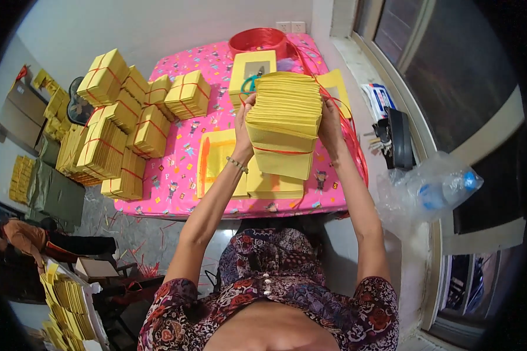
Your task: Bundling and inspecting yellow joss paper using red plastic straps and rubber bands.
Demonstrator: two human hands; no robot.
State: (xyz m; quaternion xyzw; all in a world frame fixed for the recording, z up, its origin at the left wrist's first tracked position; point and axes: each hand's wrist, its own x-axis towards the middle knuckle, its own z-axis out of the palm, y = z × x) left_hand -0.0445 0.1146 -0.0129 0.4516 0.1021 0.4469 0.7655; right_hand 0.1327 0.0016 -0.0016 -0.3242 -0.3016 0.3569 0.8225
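Observation:
Between my two hands, raised above the table, is a thick stack of folded yellow paper (pixel 284 117) with a red string (pixel 282 152) across its near side. My left hand (pixel 244 126) presses on the stack's left side, and my right hand (pixel 331 126) grips the right side; some fingers are hidden behind it. Under and beside the stack, flat yellow paper (pixel 218 158) lies on the table. Beyond it sits another yellow pile (pixel 257 58), with teal-handled scissors (pixel 249 85) on it, partly hidden by the held stack.
A pink patterned cloth (pixel 184 149) covers the table. Tied yellow bundles (pixel 102 140) are heaped at its left. A red string coil (pixel 257 41) stands at the back, strands trailing right. On the right sill lies a clear plastic bag (pixel 430 190). Another person (pixel 26 237) bends over yellow stacks, lower left.

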